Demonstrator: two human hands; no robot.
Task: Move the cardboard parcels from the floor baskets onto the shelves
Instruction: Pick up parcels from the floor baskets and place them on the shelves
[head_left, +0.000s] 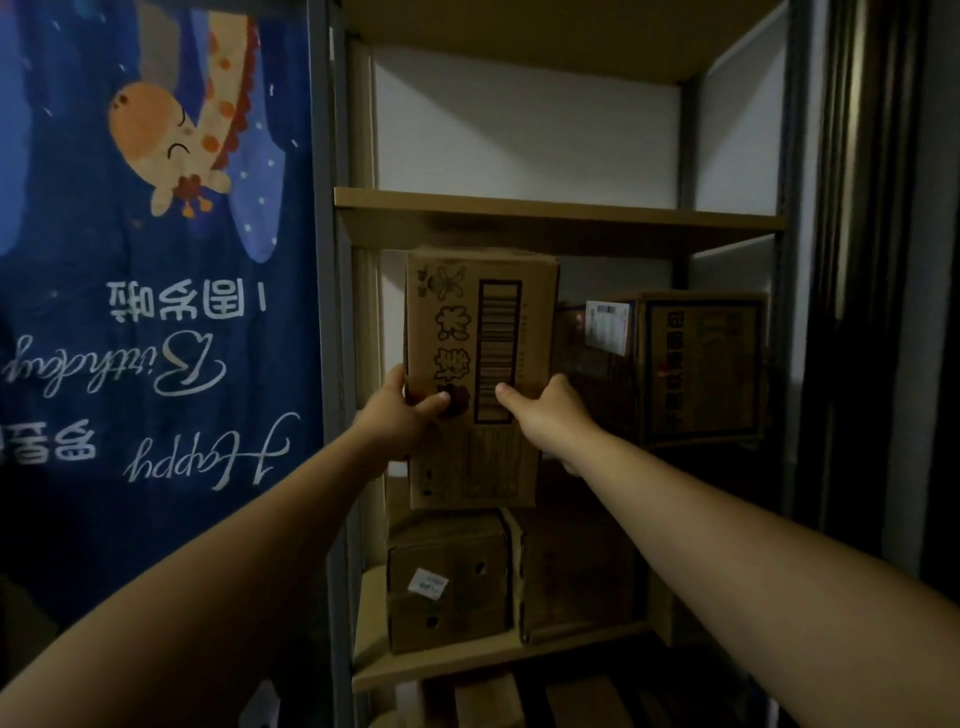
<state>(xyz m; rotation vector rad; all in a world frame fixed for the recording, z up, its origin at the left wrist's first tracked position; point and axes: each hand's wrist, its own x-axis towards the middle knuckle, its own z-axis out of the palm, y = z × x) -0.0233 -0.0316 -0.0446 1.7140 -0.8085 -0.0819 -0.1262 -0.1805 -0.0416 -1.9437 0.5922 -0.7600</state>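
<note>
Dim, soft and grainy throughout, corners falling to black, straight lines bowing outward near the wide-angle edges.

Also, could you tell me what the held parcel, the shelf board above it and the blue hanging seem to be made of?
Parcel: matte brown cardboard, judging by its folded edges and printed barcode. Shelf board: pale, smooth, probably wood or laminated board; dim light leaves it open. Blue hanging: likely printed fabric or thin plastic, softly rippled.
</note>
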